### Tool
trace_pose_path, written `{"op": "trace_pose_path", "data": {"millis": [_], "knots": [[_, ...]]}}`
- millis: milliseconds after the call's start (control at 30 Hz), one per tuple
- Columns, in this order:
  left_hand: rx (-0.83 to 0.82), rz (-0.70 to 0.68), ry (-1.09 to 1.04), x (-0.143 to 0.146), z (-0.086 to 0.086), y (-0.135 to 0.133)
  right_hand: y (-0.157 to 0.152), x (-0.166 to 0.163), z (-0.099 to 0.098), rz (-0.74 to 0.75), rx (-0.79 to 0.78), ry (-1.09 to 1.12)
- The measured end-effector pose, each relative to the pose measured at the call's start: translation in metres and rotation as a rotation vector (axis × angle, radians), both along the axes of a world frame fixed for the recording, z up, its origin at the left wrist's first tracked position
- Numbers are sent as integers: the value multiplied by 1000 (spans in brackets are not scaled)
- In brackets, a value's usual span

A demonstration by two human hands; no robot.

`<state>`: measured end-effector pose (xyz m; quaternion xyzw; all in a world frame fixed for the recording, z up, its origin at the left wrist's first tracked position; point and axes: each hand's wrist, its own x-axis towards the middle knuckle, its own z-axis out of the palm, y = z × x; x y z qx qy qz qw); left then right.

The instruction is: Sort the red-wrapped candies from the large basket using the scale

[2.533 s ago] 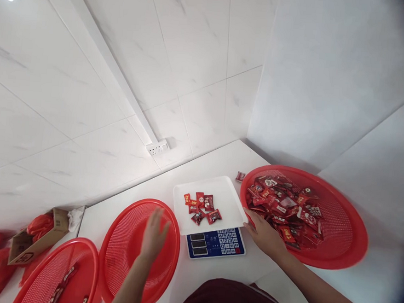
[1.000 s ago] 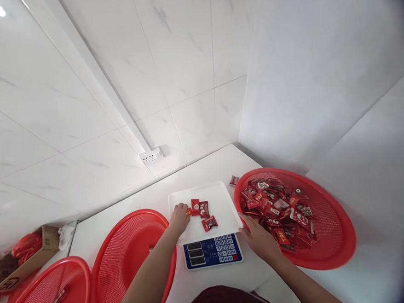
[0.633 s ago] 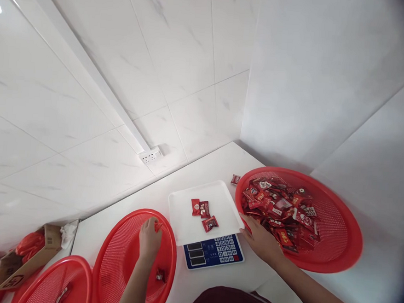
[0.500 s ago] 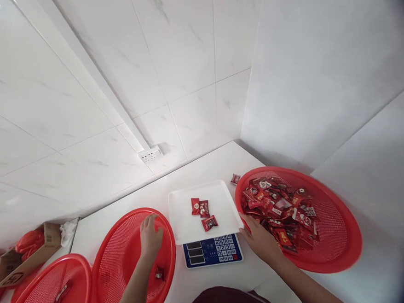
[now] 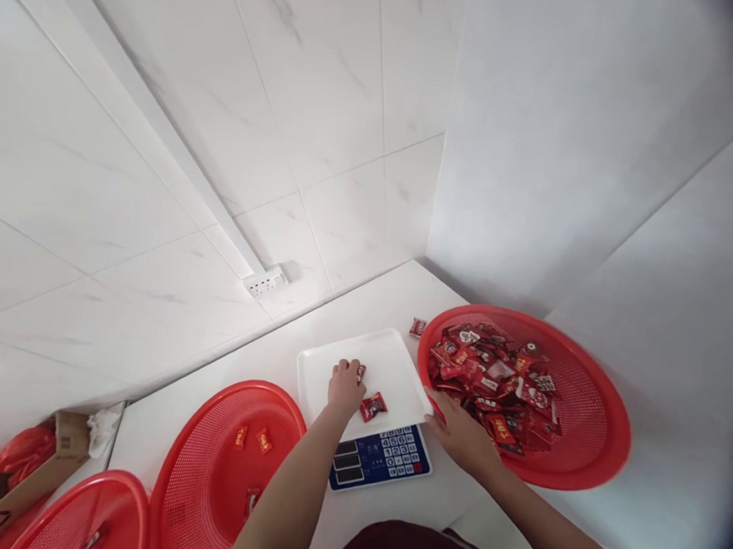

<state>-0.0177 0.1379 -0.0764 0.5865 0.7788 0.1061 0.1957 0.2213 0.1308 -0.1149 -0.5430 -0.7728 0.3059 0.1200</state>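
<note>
My left hand point(image 5: 346, 386) reaches over the white tray point(image 5: 336, 352), fingers curled round a small red-wrapped packet point(image 5: 361, 374). Another red packet point(image 5: 374, 406) lies on the tray just in front of those fingers. My right hand point(image 5: 459, 427) grips the tray's right edge, close against the rim of a large red basket point(image 5: 611, 409). That basket holds a heap of red-wrapped packets point(image 5: 497, 376). Under the tray sits a scale point(image 5: 379, 459) with a blue keypad panel.
A second red basket point(image 5: 189, 429), with a few packets in it, stands left of the scale. Further left are another red basket point(image 5: 138, 493) and a cardboard box point(image 5: 72, 442). One loose packet point(image 5: 417, 327) lies behind the right basket. A wall socket point(image 5: 264, 282) is at the back.
My left hand has moved right, from over the left basket to the tray. Two more packets now show in that basket. My right hand stays at the tray edge.
</note>
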Motion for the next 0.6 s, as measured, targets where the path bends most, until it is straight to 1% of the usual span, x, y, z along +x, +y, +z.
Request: {"op": "trace_pose_path", "data": {"millis": [100,167,267,333,400,433,500,533,600], "knots": [[74,42,-34,-12,5,-7,0,0,1,6,2,-1],[131,85,-46,-25,14,-23,0,0,1,4,13,-1],[219,181,-34,-54,30,-64,0,0,0,4,39,8],[258,267,-1,-72,37,-96,0,0,-1,8,49,14],[216,345,117,-83,37,-122,0,1,-2,5,49,11],[203,348,160,-83,35,-130,-1,1,-2,2,46,8],[200,275,173,-73,27,-134,-1,1,-1,1,41,1],[205,206,142,-63,22,-130,-1,1,-1,2,39,0],[195,51,59,-38,14,-114,-1,1,2,5,32,-4]]}}
